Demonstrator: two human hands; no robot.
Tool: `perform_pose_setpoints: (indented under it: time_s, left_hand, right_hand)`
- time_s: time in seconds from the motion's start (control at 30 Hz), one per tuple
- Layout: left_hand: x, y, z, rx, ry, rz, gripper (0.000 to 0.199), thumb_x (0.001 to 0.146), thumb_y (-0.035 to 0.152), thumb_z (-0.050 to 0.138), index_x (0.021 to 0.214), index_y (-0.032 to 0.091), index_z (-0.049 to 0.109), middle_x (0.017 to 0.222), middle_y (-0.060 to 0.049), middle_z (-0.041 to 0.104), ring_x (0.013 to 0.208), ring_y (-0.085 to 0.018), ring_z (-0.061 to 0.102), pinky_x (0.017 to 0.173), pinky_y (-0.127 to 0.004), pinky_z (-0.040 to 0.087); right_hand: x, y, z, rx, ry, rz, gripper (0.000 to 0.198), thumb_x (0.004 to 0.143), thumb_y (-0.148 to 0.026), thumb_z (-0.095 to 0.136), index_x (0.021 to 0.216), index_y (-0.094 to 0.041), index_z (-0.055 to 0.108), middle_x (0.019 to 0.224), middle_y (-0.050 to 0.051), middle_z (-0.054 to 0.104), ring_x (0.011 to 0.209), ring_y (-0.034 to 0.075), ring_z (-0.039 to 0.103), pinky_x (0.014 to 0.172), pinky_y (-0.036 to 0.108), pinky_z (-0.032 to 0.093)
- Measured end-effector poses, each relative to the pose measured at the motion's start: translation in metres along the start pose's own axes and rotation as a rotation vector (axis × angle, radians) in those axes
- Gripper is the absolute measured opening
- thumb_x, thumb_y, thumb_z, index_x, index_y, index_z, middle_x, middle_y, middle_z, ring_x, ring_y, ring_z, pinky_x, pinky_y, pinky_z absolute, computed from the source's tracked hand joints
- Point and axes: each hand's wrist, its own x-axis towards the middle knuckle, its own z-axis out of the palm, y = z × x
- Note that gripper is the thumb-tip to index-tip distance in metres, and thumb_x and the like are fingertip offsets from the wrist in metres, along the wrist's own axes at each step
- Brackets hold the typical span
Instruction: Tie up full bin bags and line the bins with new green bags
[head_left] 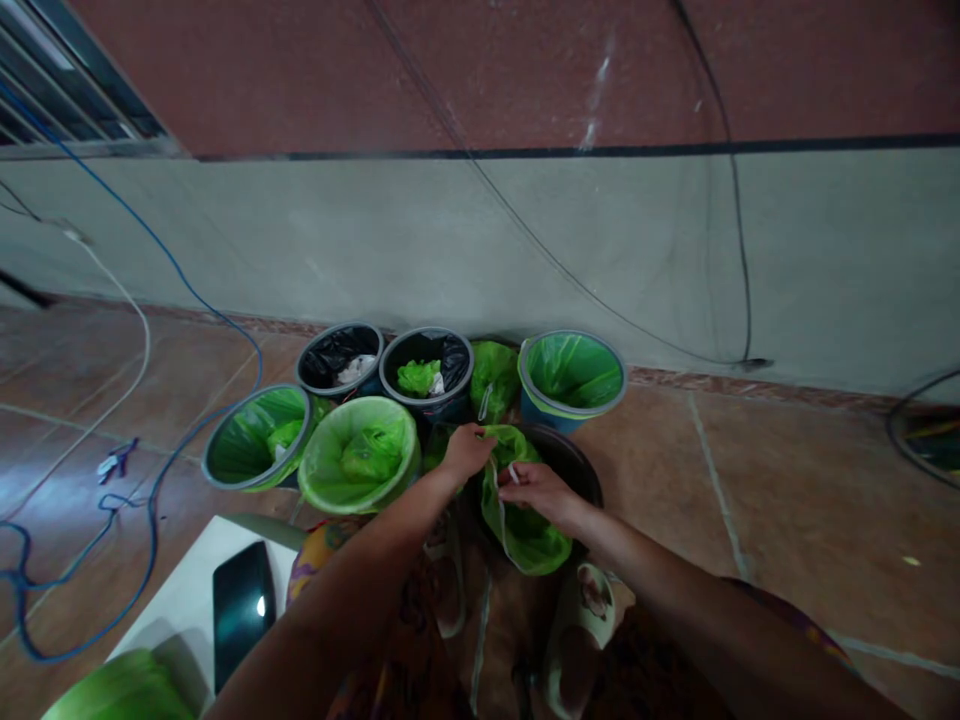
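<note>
Between my feet, a green plastic bin bag (534, 545) hangs with its mouth open in a dark round bin (589, 465). My left hand (469, 452) pinches the bag's rim on the left side. Inside the mouth, my right hand (541, 490) has its fingers closed at the bag, with a small white strip showing at the fingertips. A pale edge band runs down the bag's near left side. Just behind stands another green bag (495, 378), bunched up.
Left stand two green-lined bins (360, 500) (225, 470) and two black-lined bins (301, 372) (384, 372) holding crumpled waste. A green-lined bin (609, 400) stands right. A phone (244, 605) lies on a white surface (176, 590). A blue cable (152, 530) crosses the floor.
</note>
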Motion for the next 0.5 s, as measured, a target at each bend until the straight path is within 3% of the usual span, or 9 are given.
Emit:
perform_pose_setpoints:
  time_s: [0.17, 0.27, 0.4, 0.5]
  left_hand:
    - [-0.008, 0.004, -0.009, -0.208, -0.223, -0.195, 0.034, 0.088, 0.045, 0.057, 0.088, 0.012, 0.068, 0.069, -0.004, 0.065, 0.06, -0.015, 0.059, 0.059, -0.025, 0.042]
    - [-0.02, 0.002, -0.015, -0.31, -0.357, -0.335, 0.036, 0.086, 0.05, 0.056, 0.088, 0.016, 0.065, 0.077, -0.006, 0.068, 0.068, -0.017, 0.063, 0.061, -0.026, 0.043]
    - [-0.039, -0.004, -0.009, -0.37, -0.555, -0.302, 0.016, 0.074, 0.027, 0.062, 0.087, 0.019, 0.065, 0.087, -0.003, 0.068, 0.083, -0.018, 0.062, 0.07, -0.027, 0.044]
    - [-0.046, -0.005, 0.002, -0.503, -0.578, -0.232, 0.02, 0.064, 0.015, 0.059, 0.083, 0.017, 0.064, 0.082, -0.001, 0.065, 0.083, -0.016, 0.059, 0.072, -0.026, 0.043]
  right_hand:
    - [0.002, 0.0, -0.009, 0.002, 0.09, 0.015, 0.021, 0.054, -0.027, 0.072, 0.071, -0.018, 0.061, 0.059, -0.005, 0.056, 0.055, 0.009, 0.049, 0.055, 0.025, 0.036]
    - [0.002, 0.0, -0.014, -0.015, 0.174, 0.027, 0.019, 0.054, -0.024, 0.07, 0.07, -0.018, 0.061, 0.058, -0.006, 0.055, 0.053, 0.009, 0.047, 0.055, 0.025, 0.035]
    - [0.001, 0.0, -0.018, -0.027, 0.16, 0.063, 0.014, 0.058, -0.022, 0.064, 0.07, -0.018, 0.062, 0.061, -0.003, 0.057, 0.057, 0.01, 0.048, 0.056, 0.024, 0.035]
    - [0.0, 0.001, -0.017, -0.034, 0.141, 0.108, 0.012, 0.058, -0.019, 0.061, 0.07, -0.019, 0.062, 0.064, -0.003, 0.058, 0.059, 0.01, 0.048, 0.055, 0.023, 0.034]
